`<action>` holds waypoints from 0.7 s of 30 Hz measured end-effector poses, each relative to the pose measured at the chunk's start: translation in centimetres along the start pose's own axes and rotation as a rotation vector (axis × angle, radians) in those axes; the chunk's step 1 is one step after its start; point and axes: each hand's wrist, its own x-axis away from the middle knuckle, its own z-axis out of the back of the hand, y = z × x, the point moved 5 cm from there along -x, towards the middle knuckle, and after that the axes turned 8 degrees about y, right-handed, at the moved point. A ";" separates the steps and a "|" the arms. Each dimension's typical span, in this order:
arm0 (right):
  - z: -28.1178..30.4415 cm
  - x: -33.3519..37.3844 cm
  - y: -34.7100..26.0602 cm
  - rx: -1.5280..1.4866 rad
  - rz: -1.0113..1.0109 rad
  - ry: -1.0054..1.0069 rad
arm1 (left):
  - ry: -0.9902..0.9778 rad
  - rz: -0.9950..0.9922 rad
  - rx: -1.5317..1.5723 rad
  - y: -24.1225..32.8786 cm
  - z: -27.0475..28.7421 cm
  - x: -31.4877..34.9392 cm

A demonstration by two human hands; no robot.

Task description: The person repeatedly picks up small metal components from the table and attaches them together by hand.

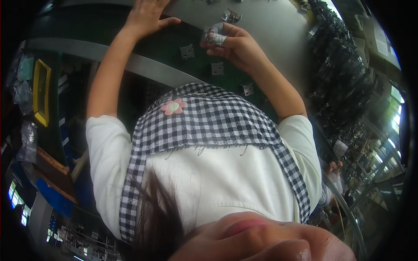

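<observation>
At the top left my left hand (pixel 148 15) lies with its thumb stretched out away from the palm; its fingertips run out past the picture's upper edge. It looks open, and no object shows in it. To its right, my right hand (pixel 233 43) is closed in a pinch, with silvery wrapping on the thumb and a fingertip. What sits between those fingers is too blurred to name. Just beyond them lies a bent metal bracket (pixel 231 16). Three small square metal plates, a left one (pixel 187 51), a middle one (pixel 217 68) and a right one (pixel 247 89), lie on the green surface (pixel 198 71).
A grey worktop (pixel 274 30) stretches beyond my right hand. A large heap of dark metal parts (pixel 339 65) rises at the right. The pale bench edge (pixel 152 69) curves below my left forearm. A yellow frame (pixel 42 93) stands at the left. Another person's hands (pixel 335 166) show at lower right.
</observation>
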 end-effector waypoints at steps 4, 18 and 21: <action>-0.2 0.7 0.1 0.050 -0.012 0.012 | 0.013 -0.138 -0.097 1.4 -0.6 2.7; 0.1 3.2 -2.4 0.343 0.246 0.074 | 0.328 0.145 0.517 4.1 3.8 3.4; -0.2 1.2 -2.3 0.431 0.277 0.151 | 0.244 0.366 0.950 5.0 2.9 3.2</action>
